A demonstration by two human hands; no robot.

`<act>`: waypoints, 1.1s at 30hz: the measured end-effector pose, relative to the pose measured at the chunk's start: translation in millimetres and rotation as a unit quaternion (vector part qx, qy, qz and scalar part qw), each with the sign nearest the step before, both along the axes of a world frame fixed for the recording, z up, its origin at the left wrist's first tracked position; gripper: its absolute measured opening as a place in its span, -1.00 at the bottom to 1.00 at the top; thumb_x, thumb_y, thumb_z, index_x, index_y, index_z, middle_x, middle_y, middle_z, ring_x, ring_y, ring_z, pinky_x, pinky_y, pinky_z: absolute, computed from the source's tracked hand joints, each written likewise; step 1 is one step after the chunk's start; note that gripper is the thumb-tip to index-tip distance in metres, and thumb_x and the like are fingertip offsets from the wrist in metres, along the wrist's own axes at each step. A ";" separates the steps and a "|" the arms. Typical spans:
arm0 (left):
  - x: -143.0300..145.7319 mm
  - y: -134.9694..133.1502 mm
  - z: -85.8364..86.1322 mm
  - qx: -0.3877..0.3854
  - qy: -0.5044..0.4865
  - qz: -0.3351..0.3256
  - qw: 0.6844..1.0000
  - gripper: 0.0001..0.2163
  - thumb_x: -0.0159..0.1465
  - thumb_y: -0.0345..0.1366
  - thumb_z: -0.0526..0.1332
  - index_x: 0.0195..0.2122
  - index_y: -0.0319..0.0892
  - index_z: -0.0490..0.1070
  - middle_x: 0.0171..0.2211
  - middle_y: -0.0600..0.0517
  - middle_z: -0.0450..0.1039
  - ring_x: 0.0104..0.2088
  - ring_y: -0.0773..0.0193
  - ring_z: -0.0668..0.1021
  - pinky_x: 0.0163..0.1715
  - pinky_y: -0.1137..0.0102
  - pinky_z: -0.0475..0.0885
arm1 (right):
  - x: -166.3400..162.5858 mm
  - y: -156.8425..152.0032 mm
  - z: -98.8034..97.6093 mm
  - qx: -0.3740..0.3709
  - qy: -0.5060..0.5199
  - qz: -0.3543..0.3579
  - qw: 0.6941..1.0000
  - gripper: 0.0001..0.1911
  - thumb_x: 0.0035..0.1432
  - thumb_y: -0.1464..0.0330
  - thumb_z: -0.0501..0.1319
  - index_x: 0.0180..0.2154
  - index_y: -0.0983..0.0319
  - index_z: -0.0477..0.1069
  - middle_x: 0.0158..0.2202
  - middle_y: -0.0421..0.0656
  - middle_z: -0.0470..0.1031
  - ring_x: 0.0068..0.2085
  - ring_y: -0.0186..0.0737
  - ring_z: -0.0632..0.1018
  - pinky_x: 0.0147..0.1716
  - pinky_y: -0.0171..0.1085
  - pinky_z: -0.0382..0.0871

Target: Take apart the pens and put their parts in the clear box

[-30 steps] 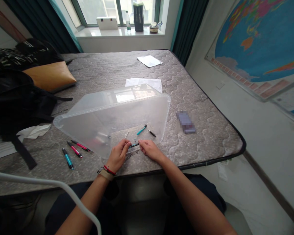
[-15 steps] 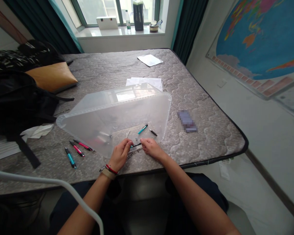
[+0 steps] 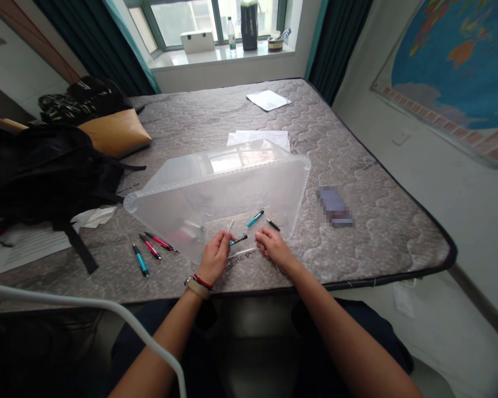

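Observation:
My left hand [image 3: 216, 258] is closed in a pinch on a short teal-and-black pen part [image 3: 238, 240] at the near edge of a clear plastic lid [image 3: 216, 193]. My right hand [image 3: 274, 250] rests just right of it with fingers curled, a little apart from the part; what it holds, if anything, I cannot make out. On the lid lie a teal pen barrel [image 3: 255, 218], a small dark tip piece [image 3: 273, 224] and a thin refill [image 3: 230, 225]. Left of the lid lie a teal pen [image 3: 140, 260] and two red pens [image 3: 154, 244].
A black backpack [image 3: 45, 171] and a tan cushion [image 3: 114, 131] fill the left of the grey mattress [image 3: 369, 243]. Papers [image 3: 258, 137] lie beyond the lid, a blurred flat object [image 3: 335, 206] to its right. A white tube [image 3: 87, 309] crosses the lower left.
My hands have drawn apart: the right hand let go of the pen part, which stays in my left fingers. The camera has turned a little to the left.

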State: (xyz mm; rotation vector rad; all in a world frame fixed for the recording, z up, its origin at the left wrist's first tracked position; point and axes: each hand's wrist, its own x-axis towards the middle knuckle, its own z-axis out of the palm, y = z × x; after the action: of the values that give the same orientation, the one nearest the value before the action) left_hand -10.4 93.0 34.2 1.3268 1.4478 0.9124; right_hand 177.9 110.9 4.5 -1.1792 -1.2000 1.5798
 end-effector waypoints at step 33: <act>-9.9 10.3 -11.5 0.129 -0.066 0.163 0.976 -0.71 0.23 -0.13 0.24 -0.10 -0.19 0.44 -0.08 -0.10 0.53 -0.06 0.20 0.56 -0.08 0.34 0.45 | -12.9 22.5 23.6 0.307 -0.246 -0.212 0.894 -0.63 0.23 0.43 0.02 0.03 0.22 0.40 0.09 0.01 0.40 0.16 -0.08 0.36 0.20 -0.04 0.18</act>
State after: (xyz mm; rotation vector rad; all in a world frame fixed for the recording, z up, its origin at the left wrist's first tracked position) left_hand -20.3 103.3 22.7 1.2017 1.5045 1.4180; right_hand 165.1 133.3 28.1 -1.3134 -1.4818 0.5103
